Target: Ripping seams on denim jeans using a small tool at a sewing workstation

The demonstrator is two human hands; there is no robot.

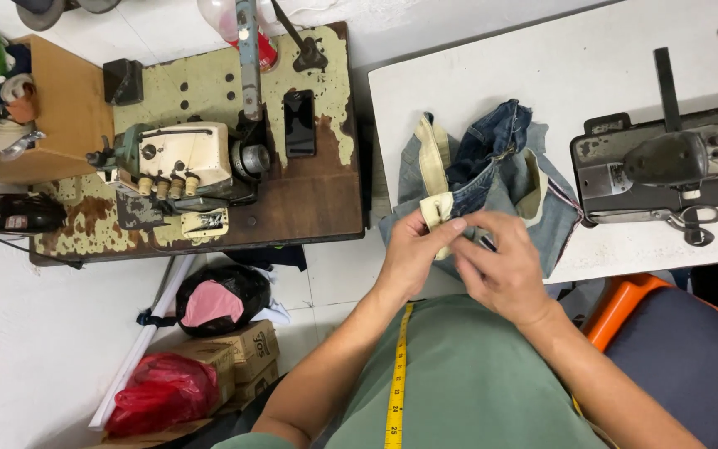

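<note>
A pair of blue denim jeans (500, 162), turned partly inside out with cream pocket lining (435, 158) showing, lies bunched at the near edge of a white table (492, 66). My left hand (413, 249) pinches the folded cream-and-denim edge between thumb and fingers. My right hand (504, 266) is closed on the same piece of cloth just to the right, fingers touching the left hand's. A yellow tape measure (396, 374) hangs down my green shirt.
A sewing machine (666, 166) with scissors (695, 220) beside it sits at the table's right. An old overlock machine (180, 162) and a black phone (299, 122) rest on a worn table to the left. Bags and cardboard boxes (234, 349) lie on the floor. An orange chair (625, 312) stands on the right.
</note>
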